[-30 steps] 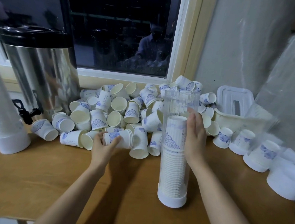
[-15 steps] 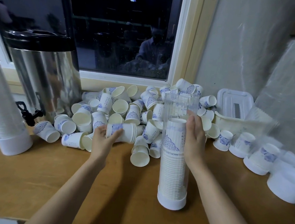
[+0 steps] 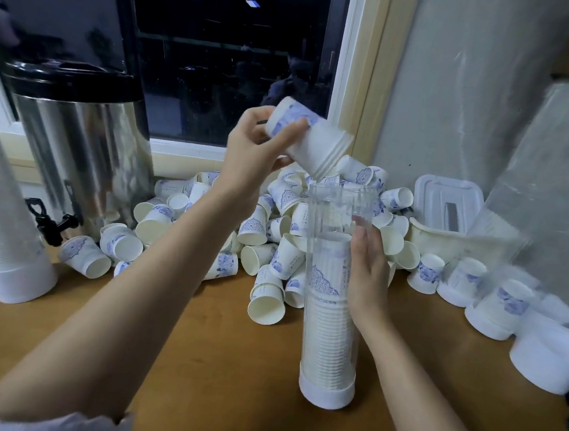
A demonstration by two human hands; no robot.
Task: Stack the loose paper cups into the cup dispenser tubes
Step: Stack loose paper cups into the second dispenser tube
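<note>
A clear dispenser tube (image 3: 330,322) with a white base stands upright on the wooden table (image 3: 194,362), more than half full of nested paper cups. My right hand (image 3: 367,274) rests flat against the tube's right side. My left hand (image 3: 251,150) grips a short stack of nested cups (image 3: 312,138), white with blue print, tilted mouth-down just above the tube's open top. A heap of loose cups (image 3: 257,233) lies behind the tube under the window.
A steel drinks urn (image 3: 79,149) with a black tap stands at the back left. Another filled tube (image 3: 3,225) leans at the far left. A white basket (image 3: 453,237), upturned cups and white tube caps (image 3: 549,358) sit at the right.
My left hand has lifted the nested cups from the heap on the table up and to the right, over the tube's mouth. My right hand has stayed on the tube.
</note>
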